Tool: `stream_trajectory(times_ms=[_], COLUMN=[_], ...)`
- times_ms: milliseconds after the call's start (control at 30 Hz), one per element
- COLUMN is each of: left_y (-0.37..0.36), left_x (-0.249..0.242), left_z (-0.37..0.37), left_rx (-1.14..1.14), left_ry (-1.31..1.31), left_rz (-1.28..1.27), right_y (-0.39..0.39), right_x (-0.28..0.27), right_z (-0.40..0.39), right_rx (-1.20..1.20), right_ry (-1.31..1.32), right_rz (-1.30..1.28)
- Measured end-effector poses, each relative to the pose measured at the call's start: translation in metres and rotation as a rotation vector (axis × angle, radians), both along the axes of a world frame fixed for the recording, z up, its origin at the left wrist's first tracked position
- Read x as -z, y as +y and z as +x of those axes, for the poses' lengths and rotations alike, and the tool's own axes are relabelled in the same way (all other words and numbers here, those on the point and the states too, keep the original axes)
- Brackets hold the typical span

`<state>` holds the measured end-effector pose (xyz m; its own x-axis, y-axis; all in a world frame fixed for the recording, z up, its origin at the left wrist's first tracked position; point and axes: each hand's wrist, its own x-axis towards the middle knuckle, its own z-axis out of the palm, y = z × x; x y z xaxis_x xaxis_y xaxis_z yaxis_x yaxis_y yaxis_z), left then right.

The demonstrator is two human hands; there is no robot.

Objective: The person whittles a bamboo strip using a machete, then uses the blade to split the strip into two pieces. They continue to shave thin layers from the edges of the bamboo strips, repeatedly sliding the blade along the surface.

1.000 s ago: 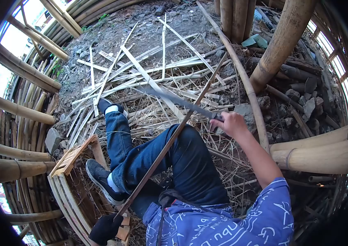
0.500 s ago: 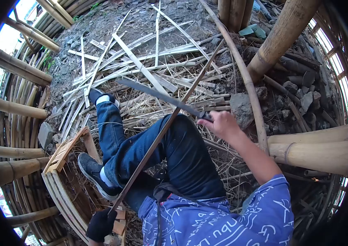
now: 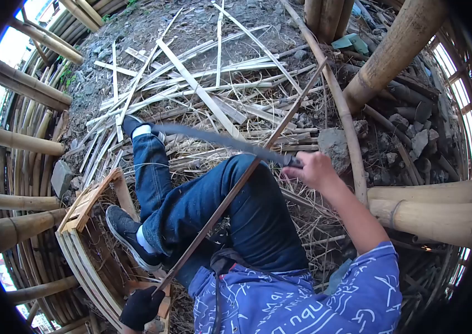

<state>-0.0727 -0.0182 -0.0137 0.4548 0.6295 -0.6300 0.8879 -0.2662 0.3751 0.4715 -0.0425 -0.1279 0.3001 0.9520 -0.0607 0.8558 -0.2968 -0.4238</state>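
Observation:
My right hand is closed around the dark handle of a long blade, which points left and is slightly blurred. The blade crosses a long, thin brown strip just above my raised knee. That strip slants from lower left to upper right across my thigh. Its lower end is in my left hand, which wears a black glove and is closed on it at the bottom left.
Pale split strips lie crossed on the ground ahead. A wooden stool stands at left. Thick bamboo poles and broken rocks are on the right. Bamboo fencing runs along the left.
The blade and my right hand have shifted slightly right. The strip's upper end has moved right, and my left hand has moved slightly too.

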Motion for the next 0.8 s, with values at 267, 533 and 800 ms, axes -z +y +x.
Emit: stream_trajectory(times_ms=[267, 533, 800], left_y=[0.005, -0.015, -0.018], left_x=[-0.025, 0.028, 0.016], left_z=[0.026, -0.036, -0.018], left_rx=[-0.141, -0.282, -0.114], left_ry=[0.09, -0.035, 0.006], left_rz=[0.021, -0.062, -0.015], right_y=[0.0, -0.016, -0.014], right_x=[-0.014, -0.02, -0.017], right_z=[-0.006, -0.021, -0.028], right_rx=[-0.01, 0.071, -0.028], right_ry=[-0.107, 0.048, -0.004], right_rz=[-0.071, 0.058, 0.066])
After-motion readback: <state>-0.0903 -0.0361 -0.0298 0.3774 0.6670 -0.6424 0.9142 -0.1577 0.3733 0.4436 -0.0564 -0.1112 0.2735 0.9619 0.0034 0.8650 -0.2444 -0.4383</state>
